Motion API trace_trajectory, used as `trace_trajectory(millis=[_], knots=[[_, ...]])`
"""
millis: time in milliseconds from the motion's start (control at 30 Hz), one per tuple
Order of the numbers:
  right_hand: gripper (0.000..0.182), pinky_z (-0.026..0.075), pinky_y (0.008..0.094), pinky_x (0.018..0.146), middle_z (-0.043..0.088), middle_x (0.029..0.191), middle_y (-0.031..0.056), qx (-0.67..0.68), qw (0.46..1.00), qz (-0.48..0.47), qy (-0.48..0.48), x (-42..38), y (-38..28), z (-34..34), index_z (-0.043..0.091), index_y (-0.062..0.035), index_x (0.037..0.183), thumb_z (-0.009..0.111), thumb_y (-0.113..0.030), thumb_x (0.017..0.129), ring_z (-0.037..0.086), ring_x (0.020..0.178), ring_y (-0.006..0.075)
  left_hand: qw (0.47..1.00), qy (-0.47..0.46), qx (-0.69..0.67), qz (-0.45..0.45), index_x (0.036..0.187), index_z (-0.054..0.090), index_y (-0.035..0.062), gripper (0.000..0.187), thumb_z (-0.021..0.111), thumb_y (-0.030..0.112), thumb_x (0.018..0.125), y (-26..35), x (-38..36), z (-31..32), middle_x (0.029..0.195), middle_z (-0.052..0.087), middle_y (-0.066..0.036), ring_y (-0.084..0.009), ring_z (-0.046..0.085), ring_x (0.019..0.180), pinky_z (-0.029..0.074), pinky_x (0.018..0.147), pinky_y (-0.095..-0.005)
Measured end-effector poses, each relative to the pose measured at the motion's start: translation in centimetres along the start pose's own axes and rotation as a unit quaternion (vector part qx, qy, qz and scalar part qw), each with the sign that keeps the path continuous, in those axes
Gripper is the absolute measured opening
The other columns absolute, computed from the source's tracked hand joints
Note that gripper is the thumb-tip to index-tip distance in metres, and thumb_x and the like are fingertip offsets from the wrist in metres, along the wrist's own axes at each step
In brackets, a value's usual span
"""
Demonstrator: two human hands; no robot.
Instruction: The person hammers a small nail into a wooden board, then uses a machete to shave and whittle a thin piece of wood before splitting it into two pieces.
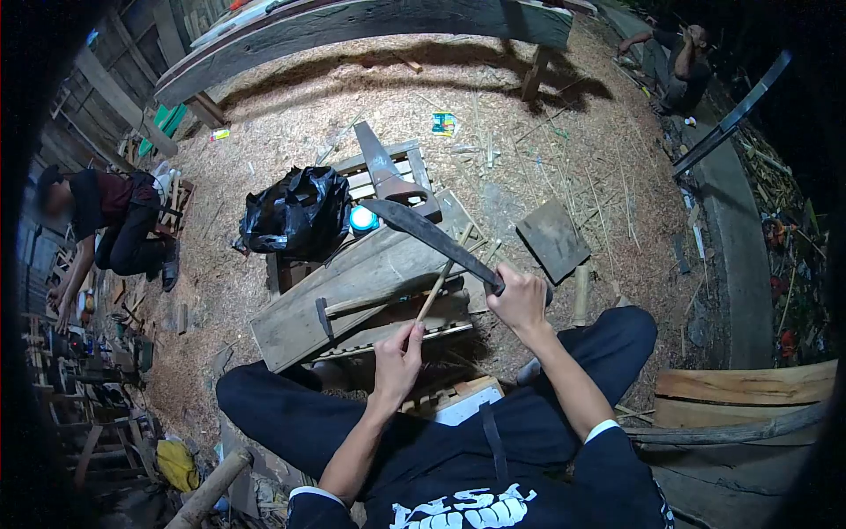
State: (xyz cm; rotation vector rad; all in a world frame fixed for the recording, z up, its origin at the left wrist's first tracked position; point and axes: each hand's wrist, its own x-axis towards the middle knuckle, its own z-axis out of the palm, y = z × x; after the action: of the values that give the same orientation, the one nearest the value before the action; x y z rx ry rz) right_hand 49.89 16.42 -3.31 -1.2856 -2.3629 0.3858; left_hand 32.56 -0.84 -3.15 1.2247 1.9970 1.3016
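My right hand (520, 304) is wrapped round the handle of a machete (432, 236), whose dark curved blade points up and to the left. A thin bamboo stick (437, 289) is pinched in my left hand (398, 357), rising at a slant so that the blade crosses it. Below the blade lies a wide wooden board (352, 280) on a low slatted crate. A hammer (326, 317) rests on the boards, its head near my left hand. Beyond the blade, a handsaw (384, 167) lies with its handle toward me.
A black plastic bag (298, 212) and a small blue-and-white container (362, 219) sit beside the saw. A square wooden block (552, 241) lies to the right. One person (115, 212) bends at the left; another person (683, 66) sits at the upper right. A long bench (370, 44) spans the back.
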Motion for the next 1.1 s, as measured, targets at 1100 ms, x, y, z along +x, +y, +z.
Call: trace_trajectory(millis=[1100], knots=[[0.019,0.051,0.0458,0.056,0.066,0.065,0.0116,0.052,0.993,-0.110,-0.009,-4.0,-2.3,-0.2,0.063,-0.0110,0.084,0.074,-0.015,0.070,0.068,0.060,0.0335,0.993,-0.041,-0.103,-0.026,0.118,0.061,-0.0012,0.022,0.054,0.016,0.105,0.0,0.1,0.2,0.074,0.056,-0.006,-0.0115,0.046,0.065,0.042,0.059,-0.0309]])
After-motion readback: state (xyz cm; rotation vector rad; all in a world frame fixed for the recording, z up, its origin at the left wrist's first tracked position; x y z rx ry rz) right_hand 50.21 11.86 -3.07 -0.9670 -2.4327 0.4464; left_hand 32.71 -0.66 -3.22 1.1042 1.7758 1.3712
